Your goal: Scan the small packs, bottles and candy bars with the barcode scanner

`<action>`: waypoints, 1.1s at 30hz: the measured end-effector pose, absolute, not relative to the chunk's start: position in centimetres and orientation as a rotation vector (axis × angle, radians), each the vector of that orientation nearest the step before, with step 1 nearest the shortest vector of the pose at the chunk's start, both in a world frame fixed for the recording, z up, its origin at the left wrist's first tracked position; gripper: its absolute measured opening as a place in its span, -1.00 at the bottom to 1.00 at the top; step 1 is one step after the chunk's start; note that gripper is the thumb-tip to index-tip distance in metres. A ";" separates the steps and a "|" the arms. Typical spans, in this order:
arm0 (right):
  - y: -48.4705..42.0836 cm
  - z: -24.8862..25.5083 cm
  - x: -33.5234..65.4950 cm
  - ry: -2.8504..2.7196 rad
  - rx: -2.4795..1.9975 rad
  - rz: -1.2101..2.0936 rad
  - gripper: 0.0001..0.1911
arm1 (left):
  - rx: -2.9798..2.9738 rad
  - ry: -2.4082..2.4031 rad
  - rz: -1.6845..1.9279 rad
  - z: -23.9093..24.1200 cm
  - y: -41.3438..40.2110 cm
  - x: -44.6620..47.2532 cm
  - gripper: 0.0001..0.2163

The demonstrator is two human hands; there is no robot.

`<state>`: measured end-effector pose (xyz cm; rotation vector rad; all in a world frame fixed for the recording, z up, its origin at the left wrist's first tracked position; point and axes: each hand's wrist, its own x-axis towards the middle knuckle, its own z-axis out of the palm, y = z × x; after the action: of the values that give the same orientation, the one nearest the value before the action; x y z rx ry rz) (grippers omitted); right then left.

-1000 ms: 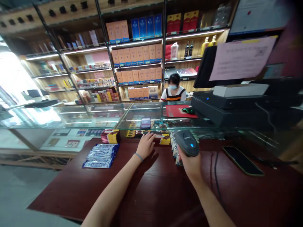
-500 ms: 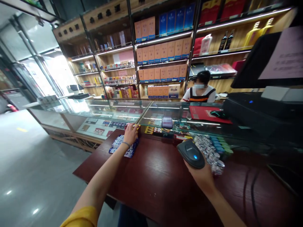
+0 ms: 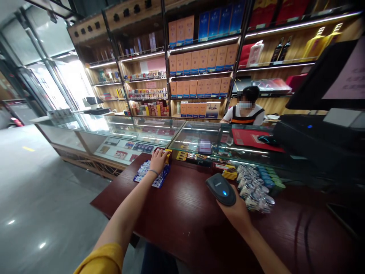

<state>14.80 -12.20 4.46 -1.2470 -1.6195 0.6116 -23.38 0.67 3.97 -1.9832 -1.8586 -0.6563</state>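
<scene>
Nearest, the right hand (image 3: pixel 236 210) is wrapped round a dark scanner (image 3: pixel 219 187), held above the worktop (image 3: pixel 182 217) with its blue light lit. So the scanner is already taken up. Just beyond that hand, to its right, jars (image 3: pixel 253 190) with shiny lids stand in close rows, and a small pile of yellow packs (image 3: pixel 229 174) lies ahead of it.

Farther out, the left hand (image 3: pixel 158 160) reaches over a red-and-yellow stack (image 3: pixel 168 155) at the worktop's far edge, fingers curled down; whether they pinch a pack cannot be told. Blue packets (image 3: pixel 143 170) lie fanned out under and left of its wrist. No pack is seen lifted clear of its group, so picking one up looks undone.

Past both hands is the glass case (image 3: pixel 137 132), and behind it a person (image 3: pixel 247 117).
</scene>
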 end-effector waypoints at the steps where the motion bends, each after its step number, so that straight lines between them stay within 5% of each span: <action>1: -12.1 4.4 14.8 -1.616 -1.239 0.606 -0.57 | -1.986 -1.843 -0.662 4.2 0.5 -23.3 -0.63; 8: -11.4 3.6 15.7 -1.650 -1.200 0.544 -0.53 | -1.972 -1.869 -1.021 5.1 -1.1 -22.1 -0.72; 18: -12.5 4.5 15.6 -1.627 -1.262 0.348 -0.54 | -1.017 -1.835 -3.459 2.8 -2.0 -11.0 -0.77; 21: -12.5 4.8 15.6 -1.719 -1.314 0.317 -0.58 | -0.721 -1.588 -3.935 1.6 -2.6 -9.4 -0.77; 25: -12.4 4.6 15.5 -1.937 -1.380 0.294 -0.61 | -0.679 -1.509 -4.039 0.9 -3.2 -9.5 -0.78; 30: -12.2 3.5 15.4 -2.082 -1.295 0.236 -0.43 | -0.930 -1.670 -3.857 0.5 -3.2 -10.1 -0.76; 33: -12.1 3.0 15.5 -2.123 -1.294 0.221 -0.55 | -1.234 -1.846 -3.612 0.2 -3.1 -10.3 -0.74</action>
<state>15.47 -12.07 3.04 -1.2936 -2.1226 0.2210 -10.29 -3.11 0.24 -1.2343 -1.8455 -3.6121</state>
